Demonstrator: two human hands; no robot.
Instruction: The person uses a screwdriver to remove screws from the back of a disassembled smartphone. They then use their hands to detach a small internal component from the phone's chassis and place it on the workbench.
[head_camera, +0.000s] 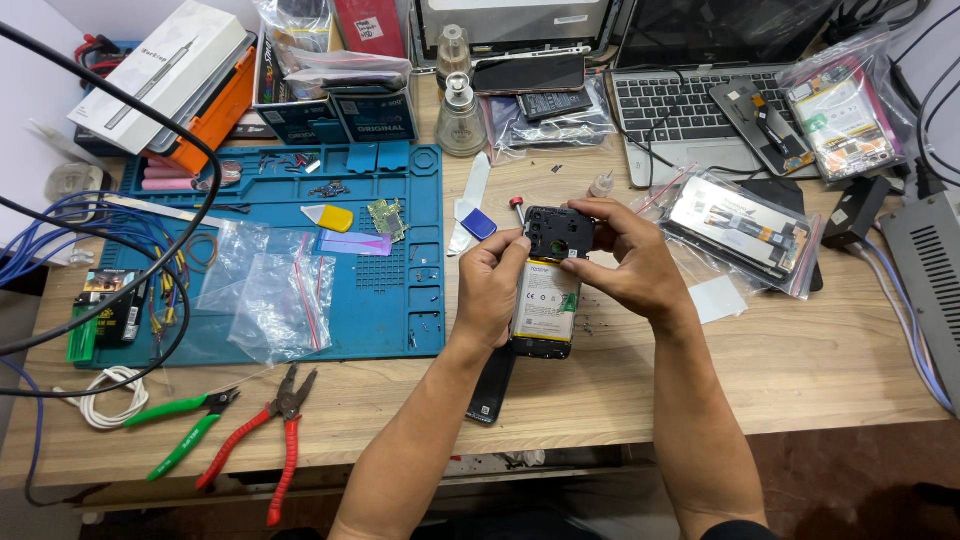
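You are working over a pale wooden bench (780, 380), with a blue silicone repair mat (385, 310) lying flat on it as the landmark. Behind the mat's right end a grey laptop (680, 110) is sitting open; just right of the mat you are holding an opened smartphone (545, 300), its back cover off, showing a white-labelled rectangular battery and a matte black plastic camera frame at the top. Your left hand (490, 285) is gripping the phone's left edge, fingers closed around it, while your right hand (625, 265) is clamping the upper right corner, thumb pressing on the black frame. On the mat's left half, crinkled clear zip bags (265, 290) are lying. In front of the mat, red-handled pliers (275, 440) and green-handled cutters (190, 425) are resting. On the mat's upper middle, a small yellow pry pick (335, 217) is sitting.
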